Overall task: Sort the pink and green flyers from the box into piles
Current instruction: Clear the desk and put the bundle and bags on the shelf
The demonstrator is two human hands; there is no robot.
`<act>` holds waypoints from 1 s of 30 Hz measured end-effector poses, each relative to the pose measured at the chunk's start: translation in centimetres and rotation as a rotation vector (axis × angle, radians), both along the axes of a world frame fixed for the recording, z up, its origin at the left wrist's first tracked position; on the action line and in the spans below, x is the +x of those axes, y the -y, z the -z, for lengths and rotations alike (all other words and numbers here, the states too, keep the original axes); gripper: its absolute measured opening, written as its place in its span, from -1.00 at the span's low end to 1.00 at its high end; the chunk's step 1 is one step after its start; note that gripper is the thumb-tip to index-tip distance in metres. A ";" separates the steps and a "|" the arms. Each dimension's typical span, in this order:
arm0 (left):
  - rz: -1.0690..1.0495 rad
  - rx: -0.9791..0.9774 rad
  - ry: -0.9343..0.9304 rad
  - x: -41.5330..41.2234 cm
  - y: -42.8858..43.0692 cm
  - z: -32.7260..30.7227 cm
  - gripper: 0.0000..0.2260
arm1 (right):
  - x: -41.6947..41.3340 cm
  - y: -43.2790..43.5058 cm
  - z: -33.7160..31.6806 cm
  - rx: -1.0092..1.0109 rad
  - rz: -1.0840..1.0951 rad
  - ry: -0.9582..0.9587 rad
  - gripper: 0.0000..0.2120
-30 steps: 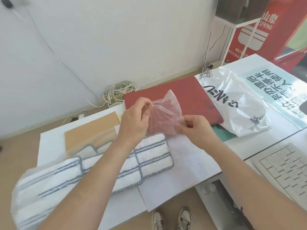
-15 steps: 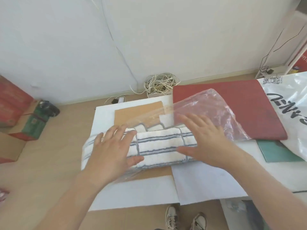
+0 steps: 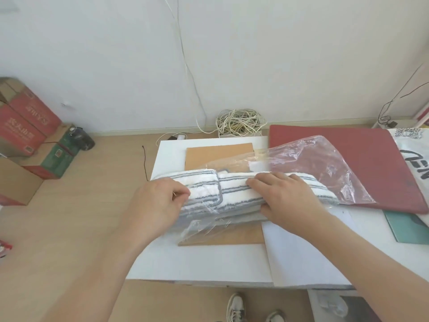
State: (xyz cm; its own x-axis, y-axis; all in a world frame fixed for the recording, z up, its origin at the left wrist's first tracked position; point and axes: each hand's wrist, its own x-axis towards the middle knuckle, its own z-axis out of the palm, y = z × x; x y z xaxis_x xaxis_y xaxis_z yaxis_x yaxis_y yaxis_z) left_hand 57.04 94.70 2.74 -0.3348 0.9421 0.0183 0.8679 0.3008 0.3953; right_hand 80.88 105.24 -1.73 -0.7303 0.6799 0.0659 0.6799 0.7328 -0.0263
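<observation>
A clear plastic bag (image 3: 325, 163) holding white pads with grey stripes (image 3: 234, 194) lies across a brown cardboard sheet (image 3: 218, 154) on the white table (image 3: 204, 263). My left hand (image 3: 155, 203) grips the left end of the bagged pads, fingers curled round the edge. My right hand (image 3: 287, 201) grips the pads to the right of the middle, thumb under the near edge and fingers over the top. A dark red flyer stack (image 3: 371, 163) lies at the right, with a green sheet (image 3: 406, 228) showing beneath its near edge. No box of flyers is visible on the table.
A white printed plastic bag (image 3: 415, 147) lies at the far right. A coil of white cable (image 3: 239, 123) sits by the wall behind the table. Red and green cartons (image 3: 30, 133) stand on the floor at left. My shoes (image 3: 236, 307) show below the table edge.
One second ago both hands pinched the bag's open end. They then lay flat on the pads; now both curl round the bagged pads and grip them. The view has turned left.
</observation>
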 end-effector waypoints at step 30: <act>0.455 0.820 1.371 20.6 -10.3 -29.1 -0.91 | 12.6 1.6 -21.3 0.076 0.824 -1.515 -0.37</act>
State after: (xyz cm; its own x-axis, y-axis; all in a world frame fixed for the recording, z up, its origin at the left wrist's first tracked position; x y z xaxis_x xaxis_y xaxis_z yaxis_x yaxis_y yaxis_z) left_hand 77.65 105.03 31.86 -0.2379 0.8506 0.4689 -0.2829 -0.5225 0.8043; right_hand 93.47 103.60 19.59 0.5180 0.7766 0.3586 0.2525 0.2617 -0.9315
